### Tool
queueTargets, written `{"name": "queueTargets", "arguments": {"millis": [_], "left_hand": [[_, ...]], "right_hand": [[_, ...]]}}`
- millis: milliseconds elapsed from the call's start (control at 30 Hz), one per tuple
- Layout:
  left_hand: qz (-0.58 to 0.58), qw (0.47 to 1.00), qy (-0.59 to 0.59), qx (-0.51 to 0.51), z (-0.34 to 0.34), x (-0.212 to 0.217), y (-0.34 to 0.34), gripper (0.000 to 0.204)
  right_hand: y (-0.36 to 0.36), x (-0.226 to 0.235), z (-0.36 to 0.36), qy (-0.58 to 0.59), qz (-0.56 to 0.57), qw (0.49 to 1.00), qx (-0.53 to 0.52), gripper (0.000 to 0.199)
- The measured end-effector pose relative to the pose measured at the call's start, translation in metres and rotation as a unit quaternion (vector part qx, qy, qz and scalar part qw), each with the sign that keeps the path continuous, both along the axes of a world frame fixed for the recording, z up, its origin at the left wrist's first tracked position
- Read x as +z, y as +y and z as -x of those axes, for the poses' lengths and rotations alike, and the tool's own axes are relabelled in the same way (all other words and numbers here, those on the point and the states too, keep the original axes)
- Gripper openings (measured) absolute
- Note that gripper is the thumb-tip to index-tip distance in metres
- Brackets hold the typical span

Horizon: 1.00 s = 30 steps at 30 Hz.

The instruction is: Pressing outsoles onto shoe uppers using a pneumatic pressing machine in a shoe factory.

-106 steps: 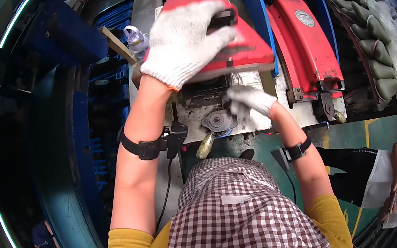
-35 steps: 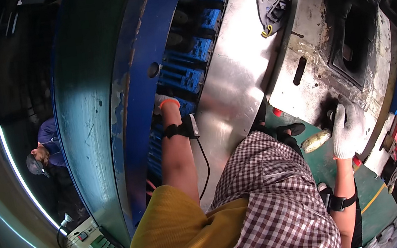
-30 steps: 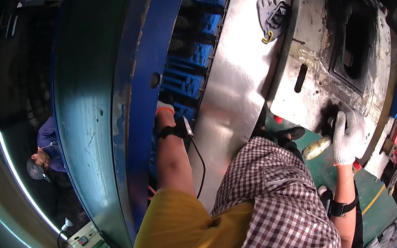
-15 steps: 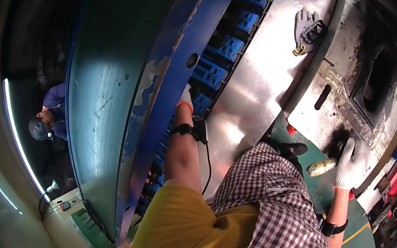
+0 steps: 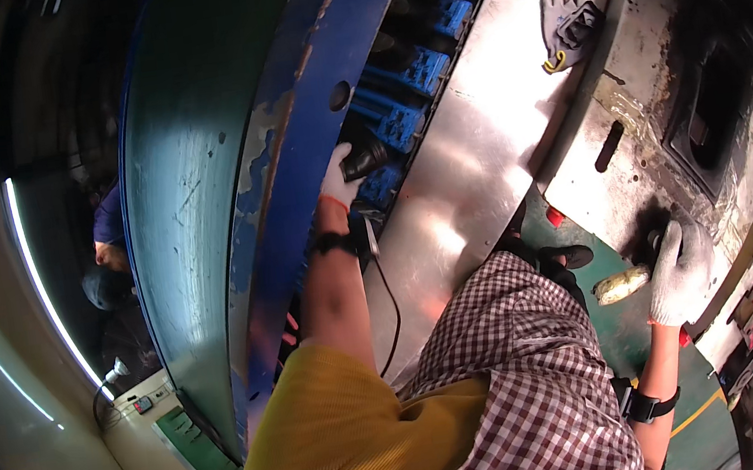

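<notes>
1. My left hand (image 5: 336, 181) is closed narrowly around the end of the black piece (image 5: 367, 159), which lies just left of the steel bench (image 5: 448, 164), near the blue fixtures (image 5: 398, 124).
2. My right hand (image 5: 683, 275) is right of the steel bench, beside the wrapped handle (image 5: 621, 285); I cannot tell whether it grips anything.
3. In my judgement, I should move the black piece smoothly toward the steel bench, with my wrist clear of the blue panel (image 5: 292, 172).
</notes>
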<state>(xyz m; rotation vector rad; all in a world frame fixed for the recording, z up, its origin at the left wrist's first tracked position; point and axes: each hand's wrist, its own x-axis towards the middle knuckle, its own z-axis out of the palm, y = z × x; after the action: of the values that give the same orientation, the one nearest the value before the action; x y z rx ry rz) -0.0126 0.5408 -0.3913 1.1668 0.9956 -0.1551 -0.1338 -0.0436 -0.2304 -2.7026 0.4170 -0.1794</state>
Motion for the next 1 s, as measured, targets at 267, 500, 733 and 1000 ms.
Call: {"name": "queueTargets", "arguments": {"millis": [267,500,733,1000], "left_hand": [[0.276,0.957,-0.078,-0.049,0.063,0.071,-0.162,0.054],[0.350,0.850,-0.160,-0.359,0.042,0.165,-0.338,0.091],[-0.153,0.756,-0.515,-0.375,0.009,0.250,-0.422,0.074],[-0.255,0.524,-0.779,-0.232,-0.043,0.363,-0.462,0.070]], "right_hand": [[0.006,0.025,-0.012,-0.127,-0.084,0.979,0.136,0.032],[0.056,0.039,-0.028,-0.028,-0.437,0.886,0.152,0.085],[-0.056,0.023,-0.081,-0.189,-0.302,0.933,-0.059,0.078],[-0.070,0.005,-0.150,-0.003,0.065,0.988,-0.138,0.077]]}}
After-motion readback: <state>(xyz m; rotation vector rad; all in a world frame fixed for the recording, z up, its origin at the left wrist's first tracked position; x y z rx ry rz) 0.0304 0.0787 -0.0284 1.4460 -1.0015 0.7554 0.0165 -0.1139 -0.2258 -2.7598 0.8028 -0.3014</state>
